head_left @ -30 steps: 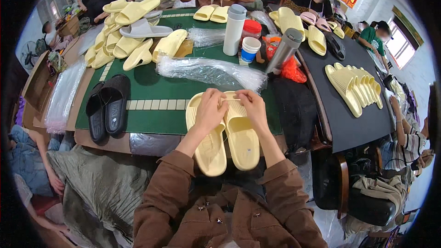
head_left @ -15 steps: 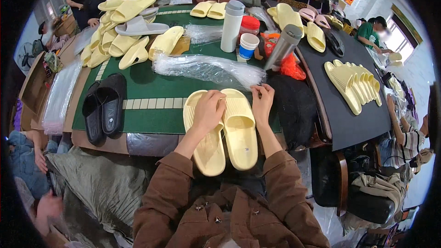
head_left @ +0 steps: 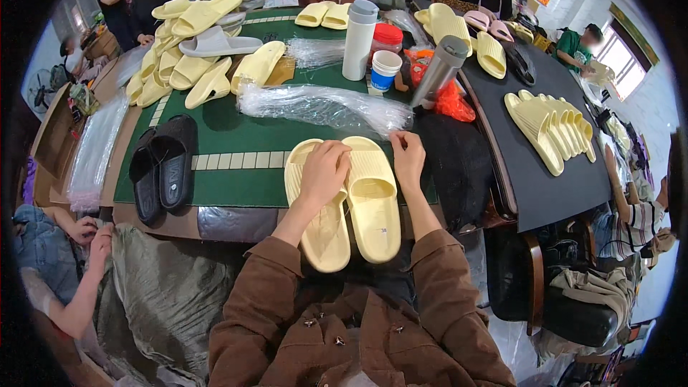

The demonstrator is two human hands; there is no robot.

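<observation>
Two pale yellow slippers lie side by side before me, overhanging the table's near edge. My left hand (head_left: 326,170) is closed over the front of the left slipper (head_left: 326,240), its fingertips curled at the inner edge beside the right slipper (head_left: 376,222). Just right of that slipper's toe, my right hand (head_left: 408,163) has thumb and fingers pinched together at the end of a bundle of clear plastic bags (head_left: 322,106). The bundle stretches leftward across the green mat (head_left: 229,125). How many bags are pinched is too fine to tell.
Black slippers (head_left: 175,165) lie at left, beyond them a heap of yellow slippers (head_left: 190,68). A white bottle (head_left: 360,39), paper cup (head_left: 385,72) and grey tumbler (head_left: 441,72) stand behind the bags. Nested yellow slippers (head_left: 548,129) rest on the dark right-hand table. Co-workers sit around.
Both my hands and the slippers look nearly unchanged. At the far left, a co-worker's hands have come up together. The person in green at the far right has shifted.
</observation>
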